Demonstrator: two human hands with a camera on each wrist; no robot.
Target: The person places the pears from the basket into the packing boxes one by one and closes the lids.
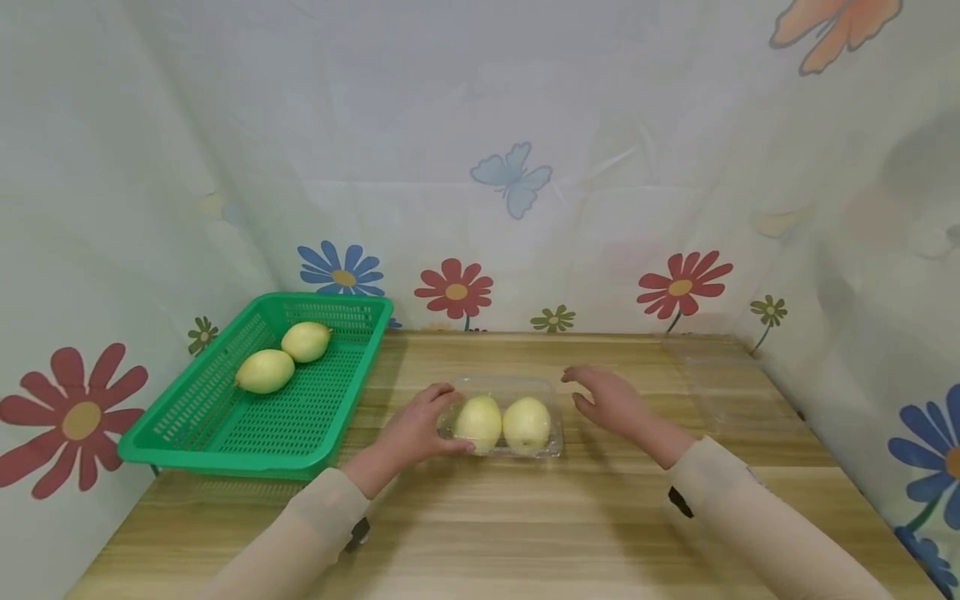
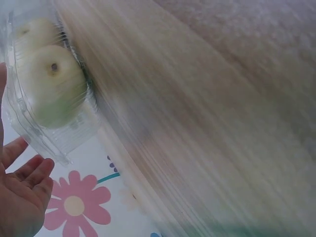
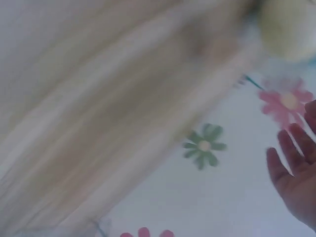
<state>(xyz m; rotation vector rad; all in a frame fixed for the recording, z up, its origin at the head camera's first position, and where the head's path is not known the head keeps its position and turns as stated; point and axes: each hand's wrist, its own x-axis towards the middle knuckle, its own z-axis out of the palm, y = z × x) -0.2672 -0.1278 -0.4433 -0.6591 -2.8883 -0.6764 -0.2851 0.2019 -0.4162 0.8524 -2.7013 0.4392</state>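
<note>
A clear plastic clamshell box (image 1: 557, 442) rests on the wooden table in the head view. Two pale yellow-green, pear-like fruits (image 1: 527, 425) sit side by side inside it. At the box's left end is my left hand (image 1: 420, 425), thumb near the front edge and fingers spread toward the back. The left wrist view shows the box (image 2: 74, 136) close by, with the fingertips (image 2: 44, 165) right near its corner. My right hand (image 1: 611, 402) hovers to the right of the box, fingers loosely bent and holding nothing.
On the left stands a green plastic basket (image 1: 225, 460) with two more pale yellow fruits (image 1: 266, 372) in it. Another piece of clear plastic (image 1: 720, 375) lies at the table's back right. A flower-printed sheet (image 1: 585, 250) encloses the wooden table (image 1: 480, 533).
</note>
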